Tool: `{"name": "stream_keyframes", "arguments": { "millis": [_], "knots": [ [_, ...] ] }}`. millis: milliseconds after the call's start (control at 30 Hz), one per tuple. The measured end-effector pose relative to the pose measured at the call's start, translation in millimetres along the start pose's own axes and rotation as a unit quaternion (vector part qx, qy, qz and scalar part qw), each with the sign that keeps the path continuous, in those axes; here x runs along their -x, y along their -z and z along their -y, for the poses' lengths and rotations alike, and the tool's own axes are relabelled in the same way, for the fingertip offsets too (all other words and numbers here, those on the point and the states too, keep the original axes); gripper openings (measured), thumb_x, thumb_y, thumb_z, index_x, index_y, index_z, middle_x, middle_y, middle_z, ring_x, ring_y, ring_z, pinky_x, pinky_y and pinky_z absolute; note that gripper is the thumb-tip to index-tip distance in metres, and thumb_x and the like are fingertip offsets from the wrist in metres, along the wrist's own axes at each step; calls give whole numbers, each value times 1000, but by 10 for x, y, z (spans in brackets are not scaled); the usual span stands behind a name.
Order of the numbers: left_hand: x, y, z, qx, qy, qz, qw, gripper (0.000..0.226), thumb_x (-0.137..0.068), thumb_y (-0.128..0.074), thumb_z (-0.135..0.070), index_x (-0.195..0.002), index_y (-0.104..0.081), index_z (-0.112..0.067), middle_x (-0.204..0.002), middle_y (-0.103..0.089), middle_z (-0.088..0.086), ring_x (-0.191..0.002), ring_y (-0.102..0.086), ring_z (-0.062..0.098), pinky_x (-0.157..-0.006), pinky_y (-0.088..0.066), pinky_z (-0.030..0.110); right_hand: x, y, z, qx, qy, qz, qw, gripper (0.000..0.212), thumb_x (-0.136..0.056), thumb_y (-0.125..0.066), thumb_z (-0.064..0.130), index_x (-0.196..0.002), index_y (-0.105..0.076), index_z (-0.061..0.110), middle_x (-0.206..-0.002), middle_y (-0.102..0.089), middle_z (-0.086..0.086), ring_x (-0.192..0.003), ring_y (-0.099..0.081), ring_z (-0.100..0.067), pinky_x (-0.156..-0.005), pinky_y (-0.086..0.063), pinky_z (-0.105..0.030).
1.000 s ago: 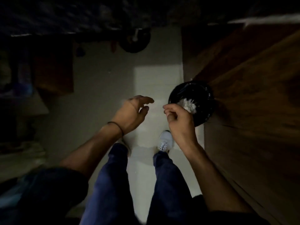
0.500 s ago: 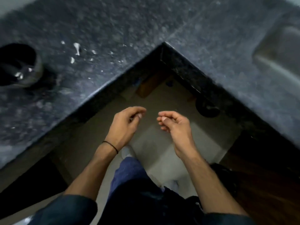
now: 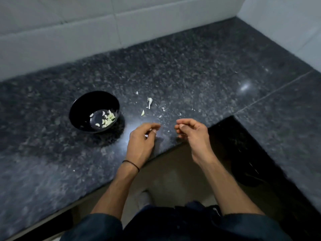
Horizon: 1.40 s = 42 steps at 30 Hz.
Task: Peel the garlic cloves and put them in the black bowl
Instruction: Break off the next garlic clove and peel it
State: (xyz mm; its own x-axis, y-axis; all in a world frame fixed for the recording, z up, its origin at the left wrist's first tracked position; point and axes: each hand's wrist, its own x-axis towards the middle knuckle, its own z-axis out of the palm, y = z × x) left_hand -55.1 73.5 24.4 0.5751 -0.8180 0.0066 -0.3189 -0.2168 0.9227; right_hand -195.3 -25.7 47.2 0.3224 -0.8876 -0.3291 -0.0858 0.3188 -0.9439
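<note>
The black bowl (image 3: 74,108) stands on the dark granite counter (image 3: 191,70), left of my hands, with several peeled garlic cloves (image 3: 108,118) inside. A garlic stem remnant (image 3: 149,102) and a small loose clove (image 3: 142,113) lie just beyond my hands. My left hand (image 3: 141,141) hovers over the counter's inner corner with fingers curled, and a small pale piece of garlic (image 3: 150,130) shows pinched at its fingertips. My right hand (image 3: 193,132) is beside it, fingers curled with the thumb against them, and nothing shows in it.
Small white skin scraps (image 3: 163,109) are scattered on the counter past my hands. A white tiled wall (image 3: 121,28) backs the counter. The counter turns a corner, with its dark edge (image 3: 231,136) to my right. Floor and my legs are below.
The view has swung up from the floor and a black bin of peels to the counter. Both hands have risen to the counter's corner, near the bowl.
</note>
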Motion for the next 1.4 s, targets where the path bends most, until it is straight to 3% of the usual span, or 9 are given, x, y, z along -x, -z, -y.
{"name": "stream_keyframes", "arguments": {
  "millis": [67, 267, 367, 467, 633, 767, 1100, 1267, 1400],
  "knots": [
    [-138, 28, 12, -7, 2, -40, 999, 26, -94, -59, 0, -103, -75, -17, -107, -71, -6, -89, -65, -2, -74, -49, 12, -231, -108, 22, 20, -1, 18, 1000, 19, -97, -55, -3, -93, -70, 9, -82, -69, -7, -72, -60, -11, -64, -48, -21],
    [-552, -127, 79, -53, 27, -144, 988, 25, -90, -64, 3, -109, -72, -10, -111, -58, -2, -80, -67, 11, -78, -55, 19, -1057, -292, -23, 107, 26, 86, 990, 21, -94, -59, 0, -89, -71, 16, -80, -71, -5, -71, -62, -12, -70, -54, -29],
    [-720, -226, 105, -120, 52, -212, 969, 27, -87, -70, 1, -113, -69, -6, -108, -49, -1, -78, -58, 1, -81, -41, 2, -1376, -347, -65, 166, 60, 130, 976, 16, -94, -62, 6, -93, -71, 20, -86, -72, 0, -77, -65, -13, -79, -55, -33],
    [-797, -348, 147, -135, 105, -242, 955, 21, -86, -73, -3, -106, -67, -4, -106, -48, 4, -77, -53, -1, -79, -38, 0, -1512, -348, -45, 227, 117, 187, 949, 21, -96, -59, 7, -108, -67, 22, -103, -69, 5, -93, -65, -10, -80, -49, -15],
    [-833, -478, 213, -153, 137, -286, 936, 7, -88, -69, -3, -88, -65, -9, -94, -51, -1, -79, -52, 5, -76, -39, 9, -1714, -487, -7, 271, 232, 304, 883, 45, -90, -56, -2, -130, -61, 18, -124, -52, 9, -106, -56, -6, -92, -42, -9],
    [-827, -519, 198, -164, 122, -308, 929, 12, -91, -63, 1, -85, -64, -9, -91, -52, 0, -82, -52, 14, -77, -41, 17, -1788, -518, -97, 329, 327, 315, 828, 31, -93, -61, 7, -120, -68, 21, -120, -54, 10, -109, -44, -9, -93, -28, -3],
    [-706, -101, -183, -208, 20, -373, 904, 13, -100, -55, -13, -97, -66, -7, -94, -62, 6, -87, -58, 23, -80, -45, 33, -1804, -480, -111, 281, 333, 316, 843, 14, -95, -62, 8, -100, -63, 21, -101, -56, 13, -99, -51, -13, -83, -38, -19],
    [-788, 353, -22, -363, 120, -374, 845, 12, -95, -57, -12, -97, -68, -10, -90, -64, 14, -83, -56, 37, -72, -44, 48, -1821, -479, -120, 261, 274, 322, 868, 12, -100, -57, 20, -110, -63, 22, -104, -59, 13, -98, -57, -9, -83, -44, -21],
    [-837, 501, 69, -374, 190, -322, 849, 13, -95, -60, -15, -100, -72, -15, -94, -70, 11, -89, -59, 37, -76, -44, 46, -1816, -498, -77, 229, 216, 323, 892, 17, -100, -57, 26, -115, -65, 24, -105, -67, 7, -96, -64, -11, -85, -51, -27]
  ]
}}
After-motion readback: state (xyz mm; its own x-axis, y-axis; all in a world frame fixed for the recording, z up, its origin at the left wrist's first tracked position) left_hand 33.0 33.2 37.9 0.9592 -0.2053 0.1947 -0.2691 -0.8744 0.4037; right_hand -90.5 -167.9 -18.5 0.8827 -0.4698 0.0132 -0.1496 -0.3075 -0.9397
